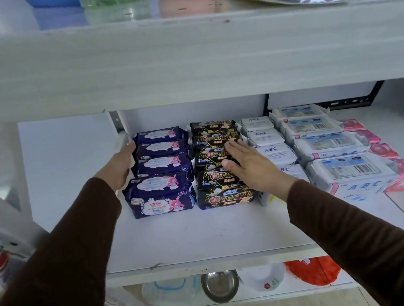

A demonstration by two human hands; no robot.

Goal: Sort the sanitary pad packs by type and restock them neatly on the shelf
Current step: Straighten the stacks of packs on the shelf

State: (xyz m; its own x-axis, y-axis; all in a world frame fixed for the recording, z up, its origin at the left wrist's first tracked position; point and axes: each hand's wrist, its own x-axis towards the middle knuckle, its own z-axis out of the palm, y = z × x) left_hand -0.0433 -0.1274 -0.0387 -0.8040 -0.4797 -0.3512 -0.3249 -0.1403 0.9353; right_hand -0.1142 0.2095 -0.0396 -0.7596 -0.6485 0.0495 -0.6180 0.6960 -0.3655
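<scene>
The black packs [218, 163] sit in a row on the shelf [205, 235], with the purple packs [163, 172] just left of them. The left hand [119, 167] lies flat against the purple row's side. The right hand [250, 165] rests open on the black packs, its fingers [233, 149] holding nothing. The packs look soft, light and slippery, so push their sides.

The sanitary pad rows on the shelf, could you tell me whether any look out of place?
Mostly tidy. The front pack of the white ABC row sits lower and tilted, half hidden behind the right hand, unlike the squared-up navy row.
</scene>
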